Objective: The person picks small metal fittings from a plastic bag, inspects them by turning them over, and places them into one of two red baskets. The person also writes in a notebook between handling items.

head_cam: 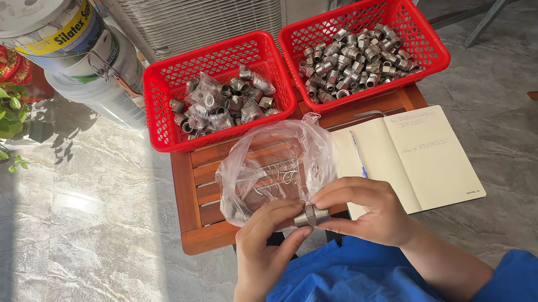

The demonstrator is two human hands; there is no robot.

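Left hand (265, 235) and right hand (365, 211) both pinched closed on metal fitting (311, 216), clear plastic bag (272, 169) just behind.

Low wooden slatted table (200, 206) on marble floor (72, 278); bearing two red baskets (164, 110) (428, 37), clear plastic bag (271, 165), open notebook (424, 161), blue pen (358, 155)

Both forearms are bare, with no sleeves, gloves or rings on the left hand (265, 235) or right hand (366, 211). Bright blue cloth (350, 290) covers the lap, creased.
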